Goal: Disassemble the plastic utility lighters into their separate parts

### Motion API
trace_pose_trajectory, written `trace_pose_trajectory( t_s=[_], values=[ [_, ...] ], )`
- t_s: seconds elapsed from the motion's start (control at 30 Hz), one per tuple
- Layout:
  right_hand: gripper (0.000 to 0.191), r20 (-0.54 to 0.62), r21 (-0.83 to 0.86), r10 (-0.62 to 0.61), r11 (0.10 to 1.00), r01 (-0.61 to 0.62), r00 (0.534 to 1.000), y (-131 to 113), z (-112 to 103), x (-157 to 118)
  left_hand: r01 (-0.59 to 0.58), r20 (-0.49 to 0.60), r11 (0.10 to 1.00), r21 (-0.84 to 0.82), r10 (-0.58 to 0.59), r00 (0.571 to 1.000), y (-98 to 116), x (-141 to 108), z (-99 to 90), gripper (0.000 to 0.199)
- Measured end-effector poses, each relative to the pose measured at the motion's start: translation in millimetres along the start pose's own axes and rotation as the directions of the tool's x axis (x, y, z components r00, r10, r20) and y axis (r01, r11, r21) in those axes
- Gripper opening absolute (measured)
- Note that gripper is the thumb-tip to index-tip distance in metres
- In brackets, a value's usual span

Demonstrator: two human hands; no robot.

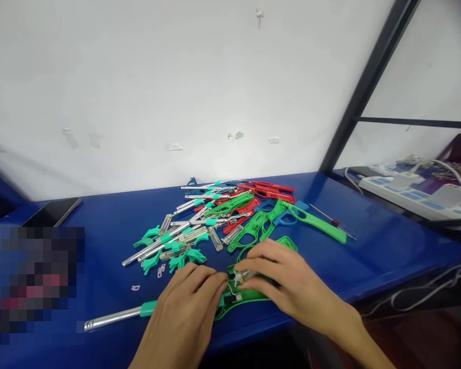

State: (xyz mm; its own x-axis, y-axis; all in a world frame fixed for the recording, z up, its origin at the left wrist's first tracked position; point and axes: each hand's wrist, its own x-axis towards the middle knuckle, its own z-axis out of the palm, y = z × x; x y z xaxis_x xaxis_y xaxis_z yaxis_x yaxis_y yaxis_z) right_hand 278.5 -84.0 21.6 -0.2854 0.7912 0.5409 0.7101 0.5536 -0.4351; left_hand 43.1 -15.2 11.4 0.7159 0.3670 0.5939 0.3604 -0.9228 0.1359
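Note:
A green plastic half-shell [253,294] lies at the table's front edge under both hands, with a silver metal tube [113,319] with a teal collar running out to the left. My left hand [190,302] is closed over the joint of tube and shell, fingertips pressed together. My right hand [278,279] pinches a clear plastic piece [245,275] above the shell's cavity. A small black part and a white wire show between the hands. What my left fingertips grip is hidden.
Behind the hands lie silver tubes [149,248], teal trigger parts [151,263], red shells [272,190], green shells [318,224] and a screwdriver [334,223]. A phone [54,212] rests at the left, a power strip [415,197] at the right beyond a dark frame post [363,87].

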Motion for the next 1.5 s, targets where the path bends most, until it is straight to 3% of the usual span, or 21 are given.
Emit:
trace_pose_trajectory(
  t_s=[0.53,0.97,1.5],
  values=[
    [0.019,0.011,-0.070,-0.004,0.998,0.005,1.000,-0.4,3.7,4.8,0.032,0.000,0.999,-0.030,-0.032,0.999,0.7,0.7,3.4,0.021],
    [0.018,-0.080,-0.218,-0.163,0.966,0.142,0.983,-4.8,6.1,5.2,0.027,0.009,0.999,-0.031,-0.027,1.000,3.8,-0.6,2.0,0.024],
    [0.017,-0.077,-0.205,-0.114,0.974,0.097,0.990,-3.1,6.2,4.6,0.009,-0.022,1.000,-0.002,-0.009,1.000,3.9,3.9,-1.3,0.024]
  ],
)
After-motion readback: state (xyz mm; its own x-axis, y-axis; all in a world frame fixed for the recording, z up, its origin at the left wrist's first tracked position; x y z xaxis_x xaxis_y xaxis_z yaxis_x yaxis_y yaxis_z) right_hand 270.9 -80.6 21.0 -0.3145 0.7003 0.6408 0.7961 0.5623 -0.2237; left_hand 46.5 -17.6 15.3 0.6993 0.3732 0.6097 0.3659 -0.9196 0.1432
